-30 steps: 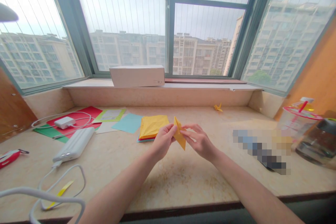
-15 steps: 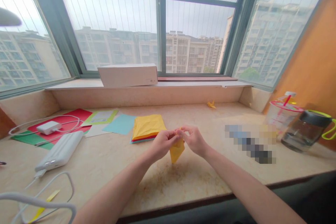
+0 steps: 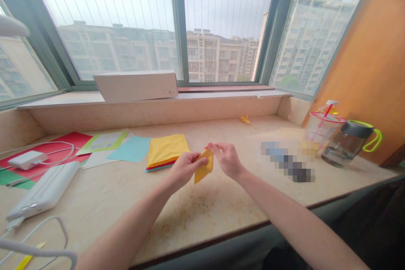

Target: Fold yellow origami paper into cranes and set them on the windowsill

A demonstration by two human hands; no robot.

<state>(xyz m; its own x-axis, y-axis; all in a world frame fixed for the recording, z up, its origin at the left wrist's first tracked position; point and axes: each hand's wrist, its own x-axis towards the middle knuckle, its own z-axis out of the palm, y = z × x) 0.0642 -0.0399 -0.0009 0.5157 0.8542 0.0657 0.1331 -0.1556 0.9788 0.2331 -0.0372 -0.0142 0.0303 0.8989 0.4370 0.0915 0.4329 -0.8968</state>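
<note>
A small folded piece of yellow paper (image 3: pixel 204 171) is held up above the stone counter (image 3: pixel 221 215) between both hands. My left hand (image 3: pixel 188 166) pinches its left side, thumb across the near face. At the top right corner of the paper, the fingertips of my right hand (image 3: pixel 228 158) are closed on its edge. Just left of my hands lies a stack of coloured paper (image 3: pixel 167 147), yellow on top with red and blue below. A small yellow folded paper bird (image 3: pixel 244 119) sits at the back of the counter.
Loose paper sheets, one of them blue (image 3: pixel 130 149), lie on the left beside a white power bank (image 3: pixel 46 192), a charger (image 3: pixel 28 159) and cables. A white box (image 3: pixel 137 86) rests on the sill. At right stand a plastic cup (image 3: pixel 319 128) and a dark bottle (image 3: pixel 346 143), near a blurred patch (image 3: pixel 286 162).
The view has swung to the right. The folded paper has tilted and shows more of its face, and my hands have moved slightly apart.
</note>
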